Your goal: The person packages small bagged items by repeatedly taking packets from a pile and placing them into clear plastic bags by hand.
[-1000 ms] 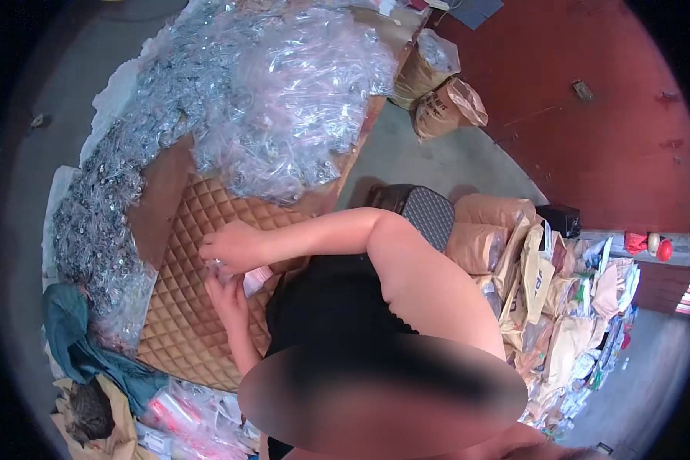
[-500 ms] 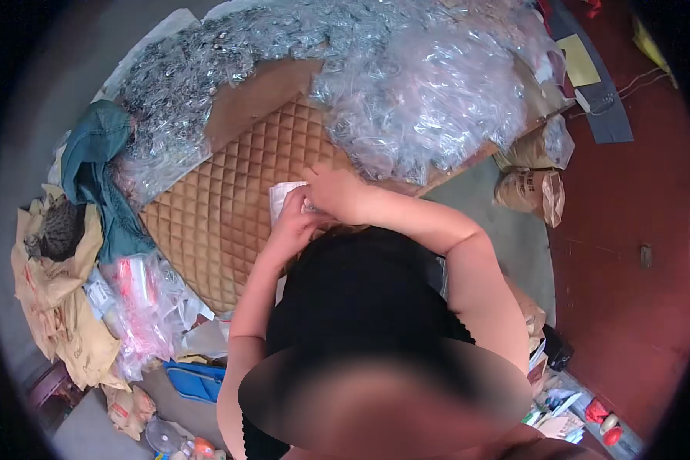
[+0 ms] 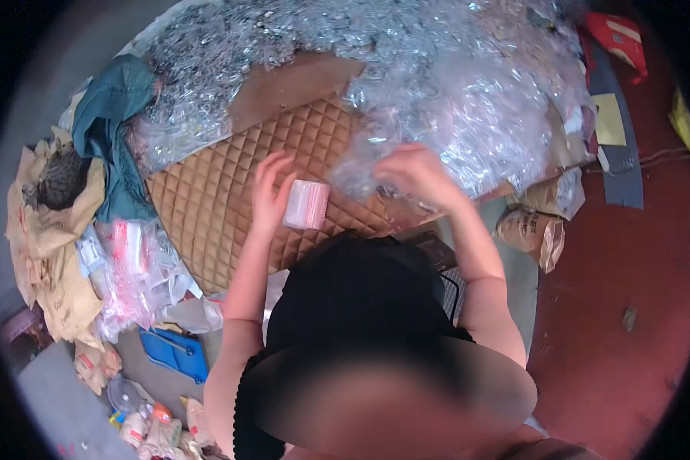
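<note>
Head camera view, looking down: a broad heap of clear plastic packets (image 3: 483,115) spreads across the top, shiny and crumpled. Along the right side runs a dark red surface (image 3: 606,322). Below the heap lies a brown quilted mat (image 3: 207,199), its diamond stitching easy to see, with a flat brown panel (image 3: 291,86) at its upper edge. Left of the mat, a teal cloth (image 3: 115,100) hangs in folds beside a crumpled paper bag (image 3: 42,253) (a curled, striped grey shape, apparently a cat, nestles in its opening). Lower down sits a blue folding item (image 3: 175,353).

Two bare hands work over the mat. The right hand (image 3: 418,175) reaches to the heap's near edge; it is blurred, and I cannot tell whether its fingers are closed on any plastic. The left hand (image 3: 269,195) has thumb and fingers apart. Just beside its thumb, over the mat, is a small pink-and-white stack (image 3: 307,205); I cannot tell whether they touch.
</note>
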